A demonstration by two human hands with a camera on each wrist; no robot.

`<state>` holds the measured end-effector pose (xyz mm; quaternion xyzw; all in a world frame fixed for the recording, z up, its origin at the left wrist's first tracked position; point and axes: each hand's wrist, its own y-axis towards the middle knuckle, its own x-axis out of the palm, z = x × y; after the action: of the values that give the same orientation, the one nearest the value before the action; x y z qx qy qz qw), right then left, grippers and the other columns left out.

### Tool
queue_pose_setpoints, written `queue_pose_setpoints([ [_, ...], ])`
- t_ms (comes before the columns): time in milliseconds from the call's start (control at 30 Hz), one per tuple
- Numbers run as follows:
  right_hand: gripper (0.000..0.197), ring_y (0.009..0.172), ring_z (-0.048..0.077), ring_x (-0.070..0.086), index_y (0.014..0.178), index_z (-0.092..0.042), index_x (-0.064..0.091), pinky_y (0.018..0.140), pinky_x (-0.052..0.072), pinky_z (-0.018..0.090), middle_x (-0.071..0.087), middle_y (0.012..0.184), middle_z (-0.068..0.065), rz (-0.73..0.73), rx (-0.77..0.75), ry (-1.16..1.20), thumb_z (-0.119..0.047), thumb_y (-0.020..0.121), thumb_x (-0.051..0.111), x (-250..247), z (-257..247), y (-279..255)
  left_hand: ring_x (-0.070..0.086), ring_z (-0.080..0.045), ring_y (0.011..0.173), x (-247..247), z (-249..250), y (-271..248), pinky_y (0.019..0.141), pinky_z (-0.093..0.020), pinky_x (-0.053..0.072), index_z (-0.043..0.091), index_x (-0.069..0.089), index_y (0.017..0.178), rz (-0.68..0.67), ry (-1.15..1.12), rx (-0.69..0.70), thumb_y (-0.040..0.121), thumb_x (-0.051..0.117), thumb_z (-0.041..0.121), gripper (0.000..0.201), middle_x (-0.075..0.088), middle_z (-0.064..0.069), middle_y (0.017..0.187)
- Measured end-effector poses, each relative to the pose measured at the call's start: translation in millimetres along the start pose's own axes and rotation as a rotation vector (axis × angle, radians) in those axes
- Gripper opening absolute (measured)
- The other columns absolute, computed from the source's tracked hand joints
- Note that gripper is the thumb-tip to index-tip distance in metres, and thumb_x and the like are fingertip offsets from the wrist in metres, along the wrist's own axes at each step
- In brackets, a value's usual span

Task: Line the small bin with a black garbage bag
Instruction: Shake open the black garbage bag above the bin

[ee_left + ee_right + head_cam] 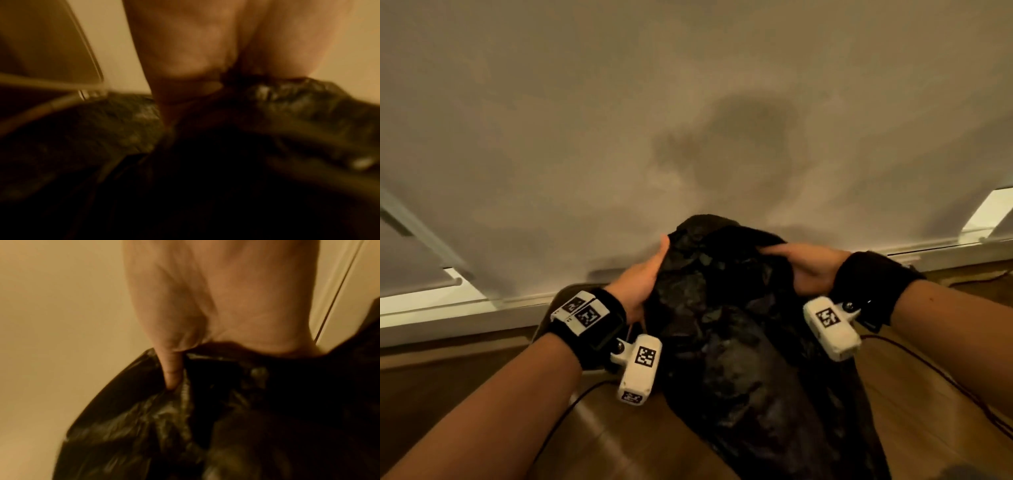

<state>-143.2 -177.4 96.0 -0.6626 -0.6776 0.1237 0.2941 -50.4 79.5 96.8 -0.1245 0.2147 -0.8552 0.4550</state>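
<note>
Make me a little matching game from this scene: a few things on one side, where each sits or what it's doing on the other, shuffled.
Things:
1. left hand
2. right hand
3. crumpled black plastic garbage bag
4. brown wooden floor

States:
A. held up between both hands
B. grips the bag's right edge
C. lies below the bag
D. grips the bag's left edge

Pairs: 1-D, 2-B, 3-A, 4-C

A pale wall (pixel 585 120) fills the upper view — a white baseboard (pixel 465 318) runs along its foot, meeting the wooden floor (pixel 465 370). A thin dark cable (pixel 928 370) trails across the boards.
</note>
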Motion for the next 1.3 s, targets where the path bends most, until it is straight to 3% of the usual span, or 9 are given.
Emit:
queue_pose_setpoints([
  [100,0.035,0.068,0.022,0.073,0.075,-0.007,0.078,0.062,0.061,0.032,0.076,0.076,0.011,0.072,-0.05,0.027,-0.024,0.087,0.051,-11,-18,-10,0.066,-0.024,0.105,-33,-14,-3,0.102,-0.043,0.047,0.017,0.07,0.11,0.083,0.339,-0.063,0.06,0.056,0.084,0.085,0.07,-0.007,0.115],
  [233,0.036,0.078,0.023,0.072,0.088,-0.01,0.076,0.075,0.059,0.033,0.075,0.09,0.011,0.081,-0.12,0.023,-0.026,0.096,0.046,-7,-31,-10,0.057,-0.015,0.114,-34,-5,-16,0.1,-0.029,0.041,0.02,0.059,0.125,0.092,0.86,0.126,0.096,0.038,0.051,0.048,0.061,-0.001,0.128],
  [433,0.04,0.099,0.028,0.064,0.118,-0.004,0.062,0.091,0.052,0.037,0.066,0.116,0.016,-0.013,-0.028,-0.159,-0.035,0.096,0.048,28,-40,6,0.05,-0.01,0.122,36,34,-36,0.102,-0.029,0.043,0.043,0.013,0.145,-0.142,0.641,0.355,0.064,0.069,0.067,0.101,0.043,0.013,0.13],
  [567,0.035,0.1,0.031,0.063,0.112,-0.004,0.061,0.092,0.051,0.042,0.063,0.119,0.02,0.096,-0.154,-0.295,-0.032,0.093,0.057,45,-46,8,0.066,-0.018,0.089,49,24,-17,0.069,-0.024,0.049,0.017,0.063,0.114,-0.023,0.97,0.299,0.082,0.059,0.058,0.051,0.071,-0.004,0.104],
  [733,0.097,0.13,0.019,0.042,0.15,-0.022,0.022,0.098,0.035,0.027,0.04,0.146,0.004,0.275,-0.35,-0.633,-0.059,0.073,0.067,22,-41,-26,0.071,-0.017,0.075,2,12,-6,0.068,-0.025,0.055,0.012,0.072,0.084,0.237,0.45,0.221,0.081,0.062,0.055,0.045,0.074,-0.001,0.074],
  [867,0.12,0.13,0.015,0.04,0.151,-0.037,0.0,0.102,0.041,0.033,0.024,0.156,-0.001,0.055,-0.178,-0.505,-0.049,0.063,0.08,20,-4,-27,0.071,-0.023,0.094,-7,12,-7,0.081,-0.032,0.055,0.014,0.068,0.113,0.128,-0.046,0.118,0.086,0.062,0.047,0.043,0.074,-0.007,0.103],
  [933,0.116,0.122,0.015,0.052,0.151,-0.035,0.011,0.1,0.048,0.036,0.04,0.148,-0.004,0.016,-0.155,-0.416,-0.042,0.062,0.086,30,14,-15,0.068,-0.026,0.104,-3,10,-4,0.094,-0.04,0.051,0.016,0.064,0.12,0.079,-0.128,0.084,0.083,0.064,0.05,0.05,0.071,-0.008,0.113],
  [1100,0.022,0.091,0.026,0.072,0.11,-0.011,0.068,0.087,0.056,0.042,0.074,0.104,0.011,-0.033,-0.106,-0.212,-0.016,0.09,0.061,27,15,-5,0.065,-0.028,0.108,-3,5,-9,0.098,-0.041,0.048,0.015,0.067,0.117,-0.033,-0.181,-0.01,0.081,0.063,0.051,0.051,0.07,-0.01,0.115],
  [1300,0.052,0.091,0.024,0.071,0.118,-0.007,0.063,0.081,0.059,0.034,0.073,0.104,0.013,0.162,-0.177,-0.136,-0.044,0.081,0.059,-18,-18,-13,0.072,-0.009,0.074,-44,-1,-20,0.071,-0.026,0.052,0.019,0.072,0.093,0.044,0.646,0.126,0.026,0.057,0.095,0.102,0.076,0.004,0.083],
])
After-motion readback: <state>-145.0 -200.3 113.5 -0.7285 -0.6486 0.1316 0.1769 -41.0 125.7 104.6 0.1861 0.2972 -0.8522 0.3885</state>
